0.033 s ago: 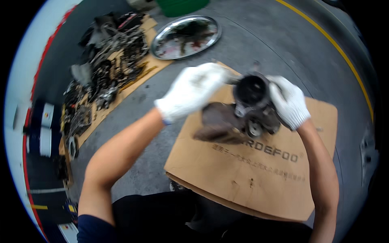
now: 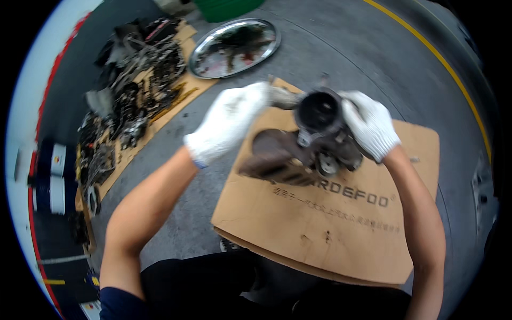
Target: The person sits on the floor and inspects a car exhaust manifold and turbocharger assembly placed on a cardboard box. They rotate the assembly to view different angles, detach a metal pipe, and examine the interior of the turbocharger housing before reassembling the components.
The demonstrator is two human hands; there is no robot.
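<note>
So, where are we on this piece?

Mid-handling, we'd say. We have the metal part point(image 2: 309, 140) in front of us, over the cardboard box point(image 2: 314, 248), round opening point(image 2: 319, 111) facing up at us. We can't tell if its underside touches the box.

Hands?

Our right hand point(image 2: 372, 125) is clamped on the part, just right of the opening. Our left hand point(image 2: 229, 120) is at the outer end of the stub point(image 2: 284, 98) that sticks out left of the opening. It's blurred; we can't tell if those fingers close on it or only touch.

Then which step do we call it?

Our read: right steadies, left works or feels the stub. Judgement only. We see no tool in either hand.

And what does the next move call for?

A firm right grip, we think. The brown body point(image 2: 278, 146) juts out low on the left, so the part probably handles lopsided. We also want a sure left hold before we load that stub.

Anything close by?

Not very. The oval tray point(image 2: 273, 49) and the parts pile point(image 2: 141, 80) lie past the box, up and left, both apart from it.
</note>
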